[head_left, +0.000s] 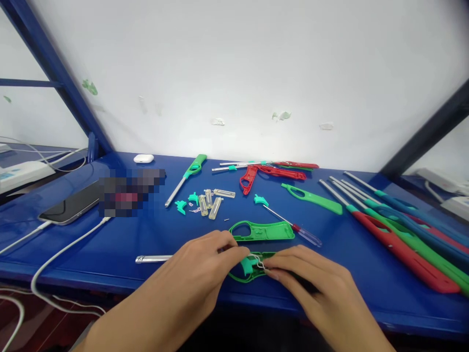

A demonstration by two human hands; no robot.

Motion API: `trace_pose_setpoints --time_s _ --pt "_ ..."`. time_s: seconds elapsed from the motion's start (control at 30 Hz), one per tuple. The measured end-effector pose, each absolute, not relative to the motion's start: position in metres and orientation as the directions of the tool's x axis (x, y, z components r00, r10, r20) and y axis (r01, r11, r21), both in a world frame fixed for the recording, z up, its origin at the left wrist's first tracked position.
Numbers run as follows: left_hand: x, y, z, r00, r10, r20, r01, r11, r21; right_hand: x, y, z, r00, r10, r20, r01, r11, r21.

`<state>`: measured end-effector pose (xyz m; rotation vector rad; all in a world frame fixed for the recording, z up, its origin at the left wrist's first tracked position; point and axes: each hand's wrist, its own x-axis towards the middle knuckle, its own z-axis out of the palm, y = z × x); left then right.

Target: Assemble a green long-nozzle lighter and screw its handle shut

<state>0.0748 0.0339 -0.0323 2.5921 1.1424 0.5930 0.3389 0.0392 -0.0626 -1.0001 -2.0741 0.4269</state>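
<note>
Near the table's front edge lies an open green lighter half (240,278) with a teal trigger (249,265) in it and a metal barrel (153,259) pointing left. My left hand (208,259) is closed on this half, thumb and fingers by the trigger; its fingertips are partly hidden. A thin white wire (260,262) loops beside the trigger. My right hand (315,278) pinches the wire's right end at the handle side, covering most of the handle. Just behind lies the other green shell half (266,231), hollow side up. A screwdriver (293,227) rests beyond it.
Several clear fuel tanks (216,208) and teal triggers (181,207) lie mid-table. Red shell parts (271,172) and a whole green lighter (194,166) are at the back. Several long lighters (388,234) line the right. A phone (73,203) and white cable (62,252) are left.
</note>
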Motion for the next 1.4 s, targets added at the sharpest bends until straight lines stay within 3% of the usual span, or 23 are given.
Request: trace_pose_setpoints --time_s 0.47,0.73,1.4 --pt "0.094 0.029 -0.025 0.601 0.775 0.193 0.759 -0.630 0.164 0.342 0.040 -0.061 -0.397 0.768 0.502 0.518 0.639 -0.568" --pt "0.095 0.030 -0.020 0.694 0.702 0.159 0.697 -0.711 0.096 0.341 0.041 -0.061 -0.405 0.762 0.505 0.520 0.646 -0.559" --pt "0.092 0.046 -0.051 0.595 0.733 0.330 0.630 -0.680 0.375 0.343 0.040 -0.060 -0.376 0.779 0.502 0.490 0.627 -0.606"
